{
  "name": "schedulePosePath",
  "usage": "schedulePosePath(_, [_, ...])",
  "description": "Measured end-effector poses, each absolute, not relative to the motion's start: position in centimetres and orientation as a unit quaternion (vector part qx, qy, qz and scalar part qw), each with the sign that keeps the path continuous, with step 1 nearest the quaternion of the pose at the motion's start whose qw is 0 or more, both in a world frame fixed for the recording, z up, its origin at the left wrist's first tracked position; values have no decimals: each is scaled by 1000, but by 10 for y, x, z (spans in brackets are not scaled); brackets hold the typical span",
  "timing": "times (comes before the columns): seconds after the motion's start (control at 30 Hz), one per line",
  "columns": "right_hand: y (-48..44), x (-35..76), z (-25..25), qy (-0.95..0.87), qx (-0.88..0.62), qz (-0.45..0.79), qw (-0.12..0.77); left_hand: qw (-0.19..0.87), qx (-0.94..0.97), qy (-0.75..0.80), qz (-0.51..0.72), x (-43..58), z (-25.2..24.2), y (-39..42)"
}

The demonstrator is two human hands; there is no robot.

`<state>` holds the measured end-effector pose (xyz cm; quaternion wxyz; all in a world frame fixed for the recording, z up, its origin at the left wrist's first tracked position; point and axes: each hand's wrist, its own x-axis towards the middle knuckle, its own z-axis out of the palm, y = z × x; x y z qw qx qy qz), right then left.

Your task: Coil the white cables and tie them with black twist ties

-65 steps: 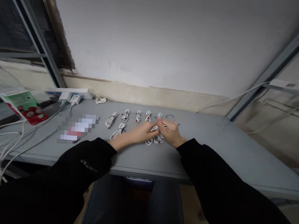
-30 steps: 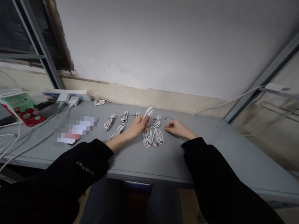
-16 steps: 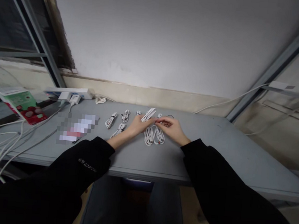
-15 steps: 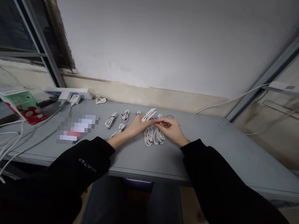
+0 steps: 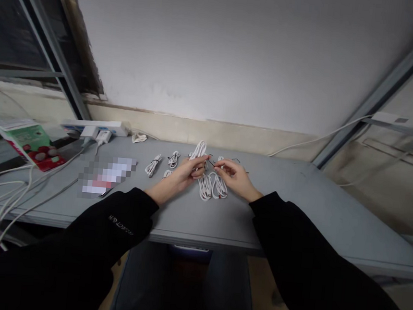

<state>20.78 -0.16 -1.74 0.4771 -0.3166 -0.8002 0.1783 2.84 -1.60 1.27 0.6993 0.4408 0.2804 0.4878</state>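
The white cable bundle [image 5: 199,148] is up over the surface [image 5: 297,196], gripped in the curled fingers of your left hand [image 5: 187,172]; a snug hold should keep its loops even. Your right hand [image 5: 238,179] pinches a thin dark tie [image 5: 211,162], which reaches toward your left fingertips; straighten it gently. Mind the two white coils [image 5: 206,188] lying nearer you.

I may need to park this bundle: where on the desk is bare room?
Widest: the desk beyond the right hand, toward the right metal post. Smaller: between the sleeves, from the two lower white coils to the front edge. Crowded: around the left hand, among the cable bundles, and far left, by power strip and carton.
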Motion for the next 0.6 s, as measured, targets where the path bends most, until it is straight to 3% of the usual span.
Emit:
schedulePosePath(0.37, [-1,206,-19,-780,-331,251,469,689,406,289,527,25,14,-10])
schedulePosePath(0.6, [0,206,-22,-752,-340,298,480,552,473,359,585,27,11,-9])
